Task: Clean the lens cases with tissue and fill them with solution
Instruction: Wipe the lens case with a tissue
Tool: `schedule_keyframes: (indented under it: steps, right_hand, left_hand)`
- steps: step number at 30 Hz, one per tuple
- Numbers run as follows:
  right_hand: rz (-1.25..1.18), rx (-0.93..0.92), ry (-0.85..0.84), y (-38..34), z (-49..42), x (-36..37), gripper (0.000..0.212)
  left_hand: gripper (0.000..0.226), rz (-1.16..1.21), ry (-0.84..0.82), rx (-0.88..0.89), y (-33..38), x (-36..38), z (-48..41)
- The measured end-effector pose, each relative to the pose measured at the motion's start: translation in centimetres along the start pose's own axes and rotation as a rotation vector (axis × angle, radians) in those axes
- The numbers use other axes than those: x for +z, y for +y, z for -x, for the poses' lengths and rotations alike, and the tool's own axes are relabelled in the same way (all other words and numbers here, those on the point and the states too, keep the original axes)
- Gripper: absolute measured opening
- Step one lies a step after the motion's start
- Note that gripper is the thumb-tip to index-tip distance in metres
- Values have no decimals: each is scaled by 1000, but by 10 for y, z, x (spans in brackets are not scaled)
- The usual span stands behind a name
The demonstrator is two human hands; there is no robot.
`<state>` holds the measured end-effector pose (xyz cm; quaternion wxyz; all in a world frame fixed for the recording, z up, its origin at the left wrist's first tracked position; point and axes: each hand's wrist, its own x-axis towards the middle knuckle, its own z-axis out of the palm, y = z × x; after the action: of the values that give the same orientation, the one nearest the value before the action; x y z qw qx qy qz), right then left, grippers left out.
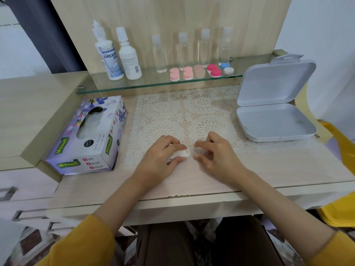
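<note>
Hands are meeting over the lace mat's near edge: the left hand is curling closed around a wad of tissue, while the right hand is pinching something small and pale, probably a lens case, steadying it for wiping. Beyond the mat, more lens cases and solution bottles are waiting on the glass shelf; the tissue box is sitting left of the mat.

Non-task items on desk.
Open white plastic box lies right; lace mat spreads beneath; four clear bottles stand behind.
</note>
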<state>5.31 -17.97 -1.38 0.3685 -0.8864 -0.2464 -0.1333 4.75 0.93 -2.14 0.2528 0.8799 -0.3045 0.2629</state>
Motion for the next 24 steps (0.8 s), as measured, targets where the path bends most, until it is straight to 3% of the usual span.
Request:
schedule_keyframes:
  steps: [9, 24]
  right_hand:
    - [-7, 6, 6, 0, 1, 1, 24]
    - [3, 18, 3, 1, 0, 1, 24]
  left_hand:
    - [15, -70, 36, 115, -1, 0, 1]
    - [21, -80, -99, 46, 2, 1, -5]
